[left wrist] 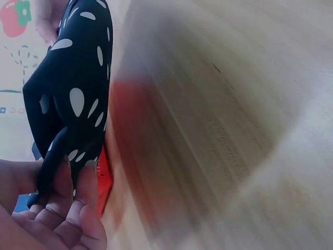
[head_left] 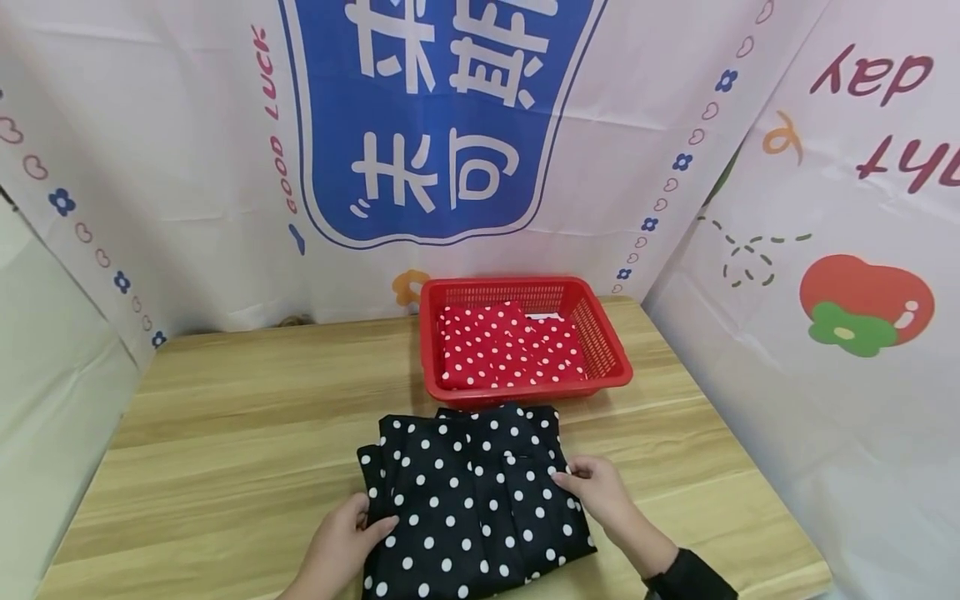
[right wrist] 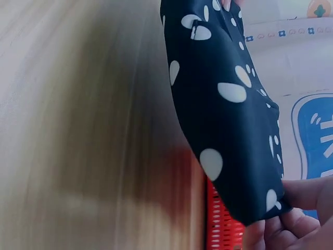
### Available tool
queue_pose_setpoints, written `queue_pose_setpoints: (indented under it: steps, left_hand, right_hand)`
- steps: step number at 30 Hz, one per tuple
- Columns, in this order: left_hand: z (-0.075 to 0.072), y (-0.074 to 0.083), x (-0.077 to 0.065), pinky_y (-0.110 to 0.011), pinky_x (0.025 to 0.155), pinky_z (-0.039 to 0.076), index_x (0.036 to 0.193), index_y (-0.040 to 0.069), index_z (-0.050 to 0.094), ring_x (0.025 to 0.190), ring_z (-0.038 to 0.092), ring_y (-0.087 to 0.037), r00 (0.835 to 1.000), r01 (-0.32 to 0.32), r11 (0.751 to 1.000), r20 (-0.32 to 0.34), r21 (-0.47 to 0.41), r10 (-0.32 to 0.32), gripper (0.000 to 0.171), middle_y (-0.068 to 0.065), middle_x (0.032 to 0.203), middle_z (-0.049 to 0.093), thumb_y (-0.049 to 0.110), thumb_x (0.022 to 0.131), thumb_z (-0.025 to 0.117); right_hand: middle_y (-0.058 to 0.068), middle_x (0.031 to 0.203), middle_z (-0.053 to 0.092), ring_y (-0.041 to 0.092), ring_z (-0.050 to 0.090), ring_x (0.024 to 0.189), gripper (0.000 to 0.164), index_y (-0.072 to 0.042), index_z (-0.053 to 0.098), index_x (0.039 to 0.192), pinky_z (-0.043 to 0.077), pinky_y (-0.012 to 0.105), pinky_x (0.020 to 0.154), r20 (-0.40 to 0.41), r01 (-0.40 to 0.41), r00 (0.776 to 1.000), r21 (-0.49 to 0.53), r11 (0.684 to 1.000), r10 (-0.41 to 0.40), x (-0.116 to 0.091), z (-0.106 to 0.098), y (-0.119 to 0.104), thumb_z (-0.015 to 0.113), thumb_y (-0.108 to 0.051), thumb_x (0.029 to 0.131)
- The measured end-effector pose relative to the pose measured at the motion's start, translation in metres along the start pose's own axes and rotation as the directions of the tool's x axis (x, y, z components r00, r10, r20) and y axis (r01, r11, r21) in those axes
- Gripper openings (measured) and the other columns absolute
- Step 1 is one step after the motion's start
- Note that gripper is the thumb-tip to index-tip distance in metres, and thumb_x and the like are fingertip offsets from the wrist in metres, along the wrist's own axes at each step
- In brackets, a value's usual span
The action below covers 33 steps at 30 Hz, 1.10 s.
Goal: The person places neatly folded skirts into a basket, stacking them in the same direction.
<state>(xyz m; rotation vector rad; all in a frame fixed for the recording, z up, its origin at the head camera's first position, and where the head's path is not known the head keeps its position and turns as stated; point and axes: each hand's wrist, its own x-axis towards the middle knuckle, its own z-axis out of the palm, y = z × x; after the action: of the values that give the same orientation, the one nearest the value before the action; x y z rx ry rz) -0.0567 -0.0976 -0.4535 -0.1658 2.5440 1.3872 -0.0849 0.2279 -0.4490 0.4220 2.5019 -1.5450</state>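
Observation:
A folded black cloth with white polka dots is held between my two hands, in front of the red basket. My left hand pinches its left edge, thumb on top and fingers beneath. In the left wrist view the left hand's fingers curl around a fold of the cloth. My right hand pinches the right edge between thumb and fingers. The right wrist view shows the right hand gripping a corner of the cloth, which appears lifted off the table.
Behind the black cloth, a red plastic basket stands on the wooden table. Folded red cloth with white dots lies inside it, with a small white piece at its back. Printed white curtains hang behind and beside the table.

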Motion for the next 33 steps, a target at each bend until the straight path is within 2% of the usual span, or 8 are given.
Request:
queue_pose_setpoints:
  steps: [7,11,16,21,27,33]
  left_hand:
    - [-0.014,0.019,-0.006,-0.026,0.057,0.043,0.085,0.001,0.06,0.065,0.05,-0.016,1.0,0.0,0.998,-0.002,-0.066,0.0,0.016,-0.001,0.068,0.059,0.008,0.085,0.073]
    - [-0.025,0.032,-0.012,-0.025,0.059,0.046,0.089,-0.001,0.062,0.066,0.054,-0.015,1.0,-0.009,0.994,0.003,-0.113,0.009,0.015,-0.002,0.072,0.064,0.007,0.084,0.074]
    - [-0.036,0.047,-0.019,-0.025,0.062,0.049,0.095,-0.004,0.063,0.07,0.057,-0.015,0.998,-0.033,0.99,0.048,-0.138,0.04,0.018,-0.004,0.078,0.066,0.008,0.085,0.074]
    - [-0.044,0.059,-0.02,-0.025,0.063,0.05,0.098,-0.006,0.062,0.071,0.058,-0.016,0.994,-0.062,0.983,0.083,-0.174,0.078,0.021,-0.005,0.081,0.067,0.008,0.086,0.072]
    - [-0.05,0.074,-0.016,-0.024,0.06,0.047,0.094,-0.004,0.063,0.066,0.055,-0.015,0.989,-0.121,0.982,0.068,-0.145,0.132,0.017,-0.004,0.074,0.065,0.007,0.085,0.073]
    - [-0.057,0.086,-0.009,-0.025,0.059,0.045,0.096,-0.004,0.064,0.066,0.055,-0.015,0.98,-0.172,0.981,0.085,-0.085,0.179,0.018,-0.003,0.072,0.065,0.008,0.085,0.073]
  right_hand:
    - [0.003,0.073,0.057,0.019,0.051,0.073,0.012,0.0,0.064,0.076,0.042,0.031,0.066,0.005,-0.008,1.0,-0.013,1.0,0.008,-0.011,-0.013,-0.019,0.068,-0.004,0.087]
    - [0.004,0.074,0.059,0.019,0.053,0.075,0.009,0.0,0.065,0.079,0.044,0.031,0.068,0.016,0.002,1.0,-0.005,1.0,-0.002,-0.02,-0.026,-0.034,0.067,-0.004,0.087]
    - [0.004,0.076,0.061,0.019,0.055,0.076,0.01,0.001,0.066,0.082,0.046,0.031,0.069,0.026,0.022,0.999,0.011,1.0,-0.022,-0.03,-0.04,-0.05,0.067,-0.007,0.088]
    - [0.004,0.077,0.061,0.019,0.054,0.077,0.011,0.002,0.067,0.086,0.045,0.031,0.069,0.007,0.029,1.0,0.004,1.0,-0.029,-0.033,-0.051,-0.061,0.068,-0.009,0.088]
    - [0.004,0.075,0.061,0.019,0.055,0.075,0.011,0.004,0.066,0.085,0.046,0.031,0.069,0.012,0.079,0.997,0.018,0.997,-0.079,-0.032,-0.062,-0.073,0.067,-0.007,0.088]
    - [0.005,0.074,0.063,0.019,0.056,0.075,0.013,0.005,0.067,0.086,0.047,0.031,0.071,0.03,0.1,0.995,0.028,0.995,-0.1,-0.031,-0.069,-0.08,0.066,-0.007,0.089]
